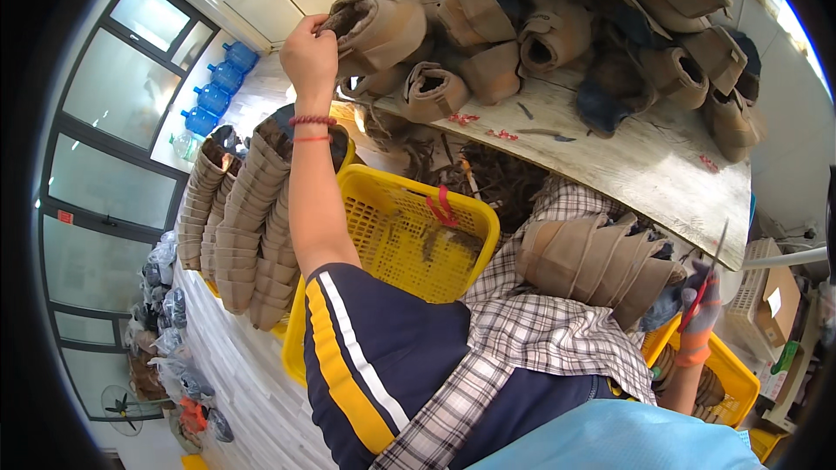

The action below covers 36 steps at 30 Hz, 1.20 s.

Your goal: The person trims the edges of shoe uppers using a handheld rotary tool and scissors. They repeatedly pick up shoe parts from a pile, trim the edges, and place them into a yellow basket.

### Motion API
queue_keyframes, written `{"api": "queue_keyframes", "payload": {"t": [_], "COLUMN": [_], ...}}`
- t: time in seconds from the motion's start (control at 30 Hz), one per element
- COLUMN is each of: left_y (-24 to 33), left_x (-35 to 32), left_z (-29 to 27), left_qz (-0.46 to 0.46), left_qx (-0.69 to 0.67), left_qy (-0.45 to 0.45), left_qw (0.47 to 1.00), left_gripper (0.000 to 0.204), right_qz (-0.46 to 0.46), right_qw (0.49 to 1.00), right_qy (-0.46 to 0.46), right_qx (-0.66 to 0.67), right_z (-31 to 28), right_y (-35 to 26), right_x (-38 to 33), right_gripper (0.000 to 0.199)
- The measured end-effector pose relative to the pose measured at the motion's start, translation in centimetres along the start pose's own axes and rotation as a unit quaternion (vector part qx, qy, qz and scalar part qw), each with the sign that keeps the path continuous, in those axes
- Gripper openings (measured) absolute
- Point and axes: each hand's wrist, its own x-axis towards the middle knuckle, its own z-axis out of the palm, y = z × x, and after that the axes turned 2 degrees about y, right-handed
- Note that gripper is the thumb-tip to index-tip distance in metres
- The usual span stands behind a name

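My left hand (312, 52), bare with red bands at the wrist, pinches the edge of a tan shoe upper (380, 35) at the left end of the pile on the table. In my right hand (699, 318), in a grey and orange glove, are scissors (719, 248) with red handles, their blades pointing up. Beside that hand, a row of nested tan shoe uppers (592, 265) lies across my lap on a checked apron (557, 331). More loose uppers (557, 39) are heaped on the worn white table (644, 165), some showing dark lining.
A yellow basket (488, 218) with a red strip stands left of my lap. Tall stacks of uppers (248, 218) rise beyond it. Dark scraps (488, 178) lie under the table. Another yellow basket (736, 379) is at right. Blue water bottles (213, 96) line the far left.
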Motion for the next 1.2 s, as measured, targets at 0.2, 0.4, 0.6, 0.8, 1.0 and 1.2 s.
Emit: {"api": "queue_keyframes", "payload": {"t": [0.2,0.4,0.6,0.8,1.0,1.2], "left_y": [3.4,8.6,8.1,10.0,12.4,12.0], "left_x": [-4.6,-18.6,-30.3,-31.3,-29.0,-29.3], "left_z": [-1.1,3.6,7.8,7.3,5.2,5.1], "left_qz": [-0.330,-0.588,-0.609,-0.682,-0.698,-0.685], "left_qx": [-0.474,-0.642,-0.658,-0.545,-0.546,-0.555], "left_qy": [-0.221,-0.361,-0.434,-0.414,-0.397,-0.402], "left_qw": [0.786,0.335,0.087,0.258,0.238,0.248], "left_gripper": [0.021,0.023,0.039,0.032,0.033,0.032], "right_qz": [-0.170,-0.350,-0.298,-0.263,-0.344,-0.322], "right_qw": [0.965,0.820,0.717,0.656,0.600,0.537], "right_qy": [0.000,-0.050,-0.126,-0.156,-0.198,-0.335], "right_qx": [-0.197,-0.450,-0.618,-0.690,-0.695,-0.704], "right_z": [2.6,7.2,8.1,10.6,12.3,12.9], "right_y": [-3.9,-12.4,-10.3,-8.3,-8.2,-11.7], "right_x": [4.1,6.7,6.2,6.4,8.1,8.4], "right_gripper": [0.058,0.030,0.036,0.044,0.022,0.016]}}
